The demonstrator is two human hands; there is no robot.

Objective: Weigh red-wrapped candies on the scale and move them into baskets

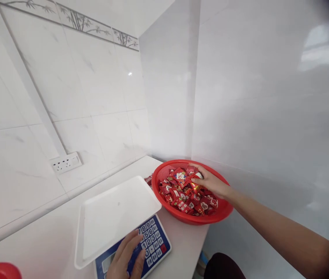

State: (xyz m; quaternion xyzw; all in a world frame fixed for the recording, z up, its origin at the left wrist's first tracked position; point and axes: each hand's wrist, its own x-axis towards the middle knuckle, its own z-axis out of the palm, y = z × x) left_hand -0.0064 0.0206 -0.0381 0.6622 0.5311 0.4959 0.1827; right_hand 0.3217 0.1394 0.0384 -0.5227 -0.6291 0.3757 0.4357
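My left hand (128, 257) rests over the blue keypad of a digital scale (167, 244), fingers loosely stretched and thumb apart, with nothing in it. Above the keypad lies the scale's white weighing tray (117, 217), bare on top. To the right, my right hand (206, 181) reaches over the rim of a red plastic basket (193, 220). Its fingers close on a red and gold wrapped packet (195, 186) at the top of the pile. Many small red wrapped packets (183, 203) fill the basket; their contents are hidden.
A white table (54, 236) stands against a tiled wall with a power socket (66, 162). Part of another red container (0, 270) shows at the lower left. A few red packets (149, 180) lie behind the basket. A grey wall borders the right side.
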